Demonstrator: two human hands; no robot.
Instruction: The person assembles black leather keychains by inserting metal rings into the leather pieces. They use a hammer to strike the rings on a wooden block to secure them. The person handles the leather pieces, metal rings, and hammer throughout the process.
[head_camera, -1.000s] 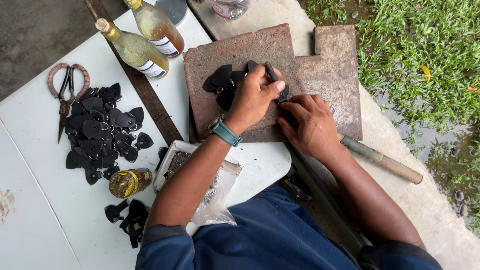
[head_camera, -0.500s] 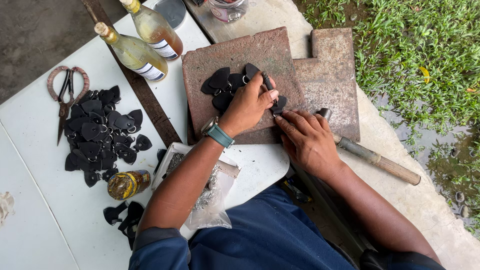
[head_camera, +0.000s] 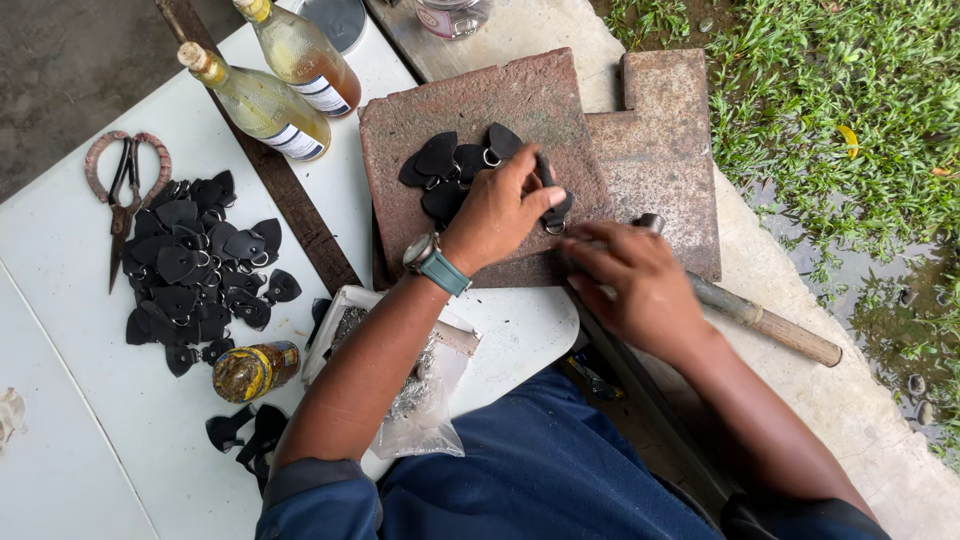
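Note:
My left hand (head_camera: 498, 208), with a teal-strapped watch on the wrist, pinches a black leather key-fob piece (head_camera: 552, 198) with a metal ring against a reddish paving stone (head_camera: 470, 100). A few more black leather pieces (head_camera: 440, 165) lie on the stone just beyond the fingers. My right hand (head_camera: 632, 282) is blurred and lies over the handle of a hammer (head_camera: 765, 322), fingers curled around it. The hammer's metal head (head_camera: 650, 221) shows just past the knuckles, at the stone's near right edge.
On the white table (head_camera: 60, 400) lie a pile of black leather pieces (head_camera: 195, 270), old scissors (head_camera: 125, 190), a small jar (head_camera: 255, 370), two glass bottles (head_camera: 262, 105) and a bag of metal rings (head_camera: 425, 385). A second stone (head_camera: 665, 150) and grass (head_camera: 850, 110) are to the right.
My right hand has drawn back from beside the left hand to the hammer handle. My left hand has shifted slightly on the stone, still on the leather piece.

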